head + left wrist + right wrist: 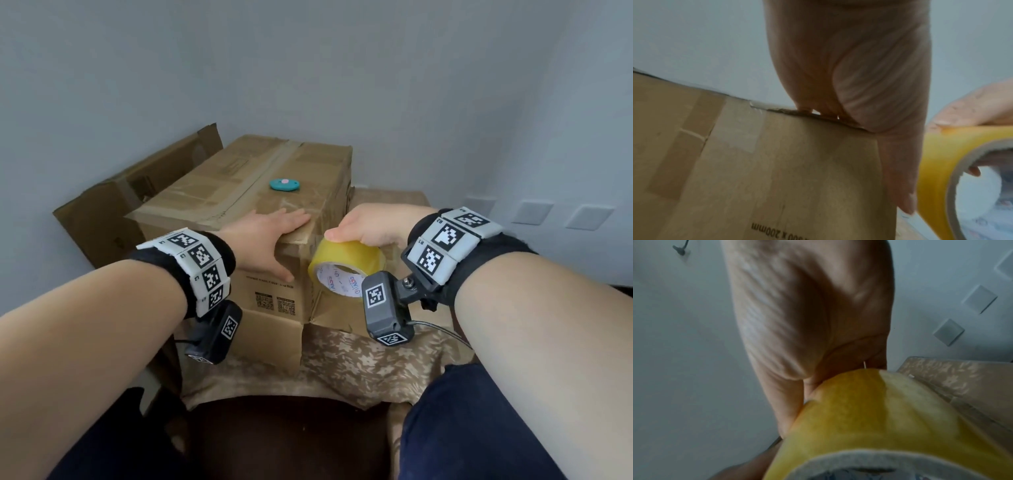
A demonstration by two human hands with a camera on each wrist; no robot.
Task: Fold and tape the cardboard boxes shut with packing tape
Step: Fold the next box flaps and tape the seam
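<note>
At far left, behind the rest, an open box (113, 205) stands with one flap raised against the wall (308, 68); just right of it and nearer sits the closed box (239, 178), its top seam covered by a strip of tape running front to back; a small teal disc (284, 184) with a pink centre lies on that top, beyond the fingers. On the near right corner of the closed box rests the left hand (270, 236), flat, fingers straight and together on the top, thumb down over the front face; the left wrist view shows the palm (859, 81) pressing on the top edge and the thumb lying along the corner, beside printed lettering. Just right of that corner, close to the thumb, hangs the tape roll (346, 267), yellow with a white printed core, its open side turned to the camera; the right hand (370, 226) grips it from above, fingers curled over the outer band, and the left wrist view shows one fingertip inside the core; whether the roll touches the box I cannot tell. Under the closed box and the roll lies a beige flowered cloth (370, 363) over a low surface; the wall behind is plain pale grey, with white square plates (561, 214) low at right.
</note>
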